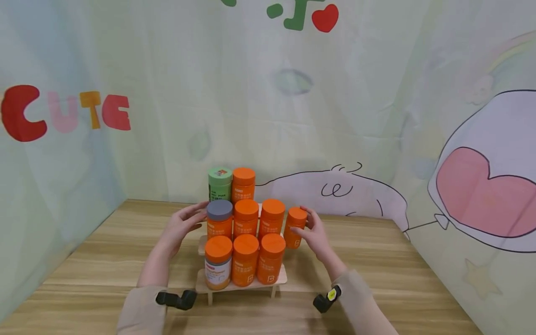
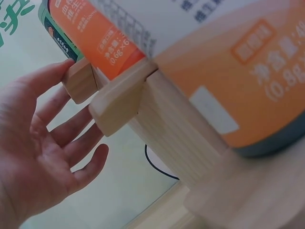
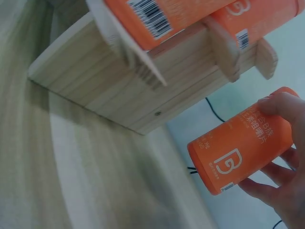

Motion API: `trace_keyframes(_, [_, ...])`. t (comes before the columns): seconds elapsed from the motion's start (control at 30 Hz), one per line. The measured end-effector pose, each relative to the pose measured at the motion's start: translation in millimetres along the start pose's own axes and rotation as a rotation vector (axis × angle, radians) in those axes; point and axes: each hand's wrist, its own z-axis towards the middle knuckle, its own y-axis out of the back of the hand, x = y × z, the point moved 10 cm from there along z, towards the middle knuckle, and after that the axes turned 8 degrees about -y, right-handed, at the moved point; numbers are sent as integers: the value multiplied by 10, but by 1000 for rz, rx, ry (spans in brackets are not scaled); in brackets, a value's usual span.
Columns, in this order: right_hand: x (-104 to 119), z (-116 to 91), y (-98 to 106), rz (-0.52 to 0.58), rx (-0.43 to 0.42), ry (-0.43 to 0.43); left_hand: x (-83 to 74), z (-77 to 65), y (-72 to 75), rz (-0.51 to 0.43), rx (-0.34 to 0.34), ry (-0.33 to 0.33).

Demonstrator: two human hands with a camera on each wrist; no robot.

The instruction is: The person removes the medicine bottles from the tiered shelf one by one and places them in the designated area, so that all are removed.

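My right hand grips an orange supplement bottle around its side, just right of a tiered wooden rack. In the right wrist view that bottle is held off the rack, its white B mark showing. My left hand is at the rack's left side; in the left wrist view its fingers are spread, with the fingertips by the wooden shelf ends. Nothing is held in it. The rack carries several orange bottles, one with a grey lid, and a green bottle at the back left.
The rack stands on a wood-grain table. A printed cloth backdrop hangs behind and along both sides. At the front left of the rack is a bottle with a white label.
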Motion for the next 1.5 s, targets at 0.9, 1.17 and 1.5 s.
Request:
trace_keyframes(0.9, [-281, -121, -161, -15, 50, 23, 3, 7, 3, 23, 9, -22])
trace_keyframes(1.17, [-259, -133, -128, -17, 78, 18, -10, -4, -12, 24, 8, -17])
trace_keyframes(1.5, [351, -46, 24, 43, 75, 121, 15, -6, 2, 22, -2, -6])
